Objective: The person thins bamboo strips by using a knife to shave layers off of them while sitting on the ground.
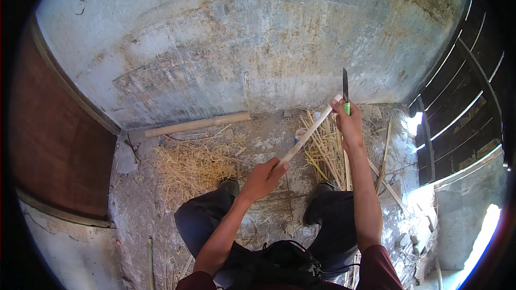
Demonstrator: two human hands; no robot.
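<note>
At the far left stands a brown panel [59, 134], with a wooden frame along its edge. Next to it, on the grey floor [129, 196], a thin stick [150, 263] lies near the lower edge. Then comes a heap of yellowish shavings [188, 169], loose and curled, and just behind it a round, pale pole [196, 124] lies along the foot of the stained wall [269, 37]. The left boot [230, 187] is beside this heap.

Near the middle, the left hand [263, 180] has its fingers curled around the lower end of a pale strip [309, 135]. This strip is in the air in front of the person, slanting upward to the right, between the two hands. Below it, partly covered, is a pile of long, thin sticks [325, 158], near the right boot [317, 198].

The right hand [349, 123] grips the green handle of a knife [345, 88] and its fingers also touch the upper end of the strip. The dark blade points away from the person, toward the wall. At the far right is a dark slatted panel [465, 107], with light coming through its gaps.
</note>
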